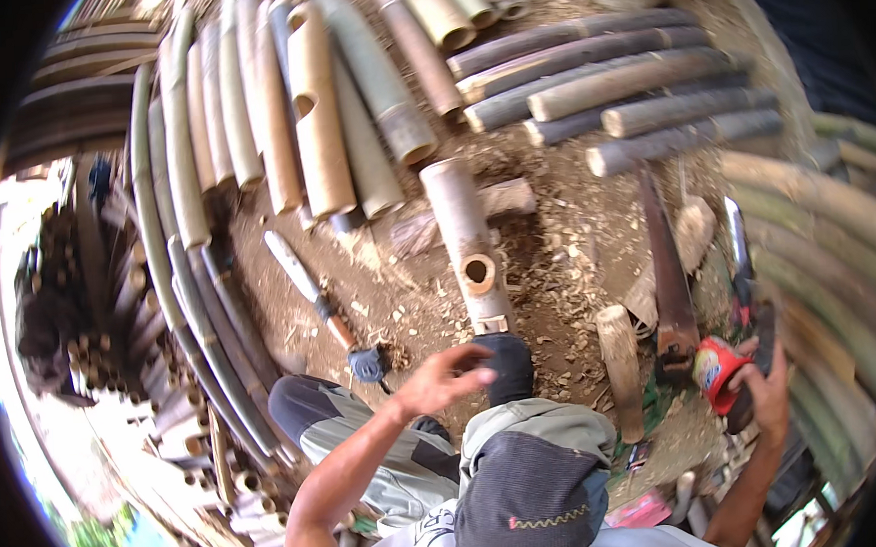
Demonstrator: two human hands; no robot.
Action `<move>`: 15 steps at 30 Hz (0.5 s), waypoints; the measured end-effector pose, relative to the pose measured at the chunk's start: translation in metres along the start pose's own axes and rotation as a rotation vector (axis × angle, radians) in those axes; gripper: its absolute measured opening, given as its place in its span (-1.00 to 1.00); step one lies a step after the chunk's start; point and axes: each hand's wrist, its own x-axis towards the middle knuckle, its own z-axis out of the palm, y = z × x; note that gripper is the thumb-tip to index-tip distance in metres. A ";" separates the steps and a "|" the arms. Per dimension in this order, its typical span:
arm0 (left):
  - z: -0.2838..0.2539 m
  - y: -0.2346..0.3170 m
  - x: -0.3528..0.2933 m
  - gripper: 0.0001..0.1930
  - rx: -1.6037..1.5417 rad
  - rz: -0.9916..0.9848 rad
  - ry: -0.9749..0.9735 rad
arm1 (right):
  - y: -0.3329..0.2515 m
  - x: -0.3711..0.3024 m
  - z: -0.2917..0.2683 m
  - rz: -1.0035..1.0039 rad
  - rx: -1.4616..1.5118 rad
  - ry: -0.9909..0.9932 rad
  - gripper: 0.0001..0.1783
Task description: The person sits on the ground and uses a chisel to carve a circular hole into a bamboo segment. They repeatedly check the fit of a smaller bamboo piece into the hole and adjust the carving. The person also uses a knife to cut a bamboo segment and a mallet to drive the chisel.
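Observation:
A pale bamboo tube (447, 209) lies in front of me, its near end against a dark-clothed leg or foot (508, 369). A round hole is cut in its upper side, and a small notch shows nearer to me. My left hand (446, 380) hovers by the near end, fingers stretched and apart, with nothing in it. At the right, my right hand (764, 395) is closed around a dark, flat, bar-shaped tool (765, 338) whose exact kind I cannot make out. Just beside that hand is a red plastic container (717, 370), partly hidden; whether the fingers touch it is unclear.
A handsaw (669, 291) stands at the right, beside an upright short log (619, 363). A long-bladed knife (299, 271) lies on the ground at the left, another blade (736, 238) at the far right. Bamboo poles (321, 111) and dark bamboo lengths (636, 75) surround the wood chips.

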 end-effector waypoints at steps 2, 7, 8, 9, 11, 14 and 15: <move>0.023 0.013 0.010 -0.18 -0.211 0.031 -0.077 | -0.034 0.047 0.074 0.008 -0.105 -0.324 -0.51; 0.067 0.005 0.068 -0.12 -0.845 0.271 -0.205 | -0.060 0.112 0.214 -0.603 -0.788 -0.849 -0.39; 0.082 -0.008 0.081 -0.20 -1.050 0.287 -0.165 | -0.067 0.118 0.235 -0.627 -0.889 -0.936 -0.44; 0.090 -0.009 0.092 -0.28 -1.249 0.299 -0.131 | -0.071 0.124 0.252 -0.645 -0.988 -1.013 -0.48; 0.094 -0.028 0.121 -0.20 -1.587 0.261 -0.159 | -0.071 0.137 0.282 -0.818 -1.162 -1.071 -0.55; 0.082 -0.004 0.146 -0.21 -1.770 0.046 0.039 | -0.060 0.155 0.312 -1.118 -1.345 -1.009 -0.64; 0.076 0.009 0.149 -0.21 -1.794 0.007 0.061 | -0.060 0.157 0.316 -1.134 -1.414 -1.023 -0.67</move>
